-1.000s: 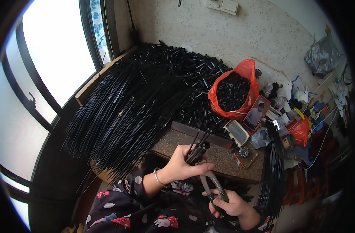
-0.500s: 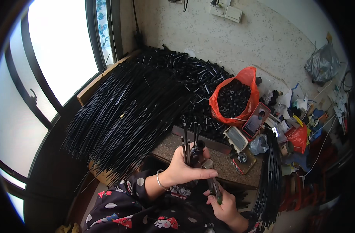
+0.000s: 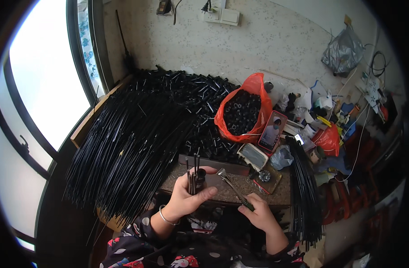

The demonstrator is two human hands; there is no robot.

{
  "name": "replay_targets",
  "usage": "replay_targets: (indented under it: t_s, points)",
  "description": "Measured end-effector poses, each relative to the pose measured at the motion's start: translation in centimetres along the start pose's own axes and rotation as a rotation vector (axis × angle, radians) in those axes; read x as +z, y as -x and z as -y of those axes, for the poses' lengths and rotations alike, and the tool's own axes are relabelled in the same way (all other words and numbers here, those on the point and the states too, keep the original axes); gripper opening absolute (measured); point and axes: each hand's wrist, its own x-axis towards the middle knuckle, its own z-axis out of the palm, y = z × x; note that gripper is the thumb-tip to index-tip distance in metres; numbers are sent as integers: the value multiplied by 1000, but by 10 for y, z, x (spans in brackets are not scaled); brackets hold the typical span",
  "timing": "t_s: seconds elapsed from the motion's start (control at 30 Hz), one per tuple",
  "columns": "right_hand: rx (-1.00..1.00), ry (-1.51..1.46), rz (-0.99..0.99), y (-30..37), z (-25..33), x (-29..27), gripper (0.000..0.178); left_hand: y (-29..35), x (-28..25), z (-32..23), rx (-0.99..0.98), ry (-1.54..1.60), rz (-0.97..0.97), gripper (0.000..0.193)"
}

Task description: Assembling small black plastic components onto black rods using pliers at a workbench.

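Note:
My left hand (image 3: pixel 186 194) is closed round several thin black rods (image 3: pixel 192 176), which stand upright, and a short black ring-topped cylindrical part (image 3: pixel 200 177). Its thumb points to the right. To its right, my right hand (image 3: pixel 259 213) grips a metal hand tool (image 3: pixel 233 190) with a broad shiny head and a dark green grip; the exact kind of tool cannot be made out. The tool's head points up and left, a little apart from the left thumb. Both hands are above the near edge of a speckled worktop (image 3: pixel 218 190).
Long black rods (image 3: pixel 128 147) heap on the left, with short black tubes (image 3: pixel 186 87) behind. A red bag (image 3: pixel 265 109) holds black ring-shaped parts. A phone (image 3: pixel 272 131), another rod bundle (image 3: pixel 303 192) and clutter stand right. A metal strip (image 3: pixel 213 164) edges the worktop.
The tool has come away from the left hand and turned, its head now showing apart from the thumb. The right hand has risen slightly. The whole view has shifted, so the scene appears further left.

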Motion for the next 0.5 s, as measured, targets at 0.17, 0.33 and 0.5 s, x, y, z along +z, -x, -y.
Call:
replay_targets:
  t_s: [0.17,0.33,0.5]
  points:
    - [251,545,-113,-2,-78,14,39,18,-19,23,-10,-61,-75,19]
    - [254,744,-187,1,-112,23,38,15,-36,12,117,229,105,34]
    - [118,758,-219,6,-125,17,54,-4,-82,-33,452,929,63,28]
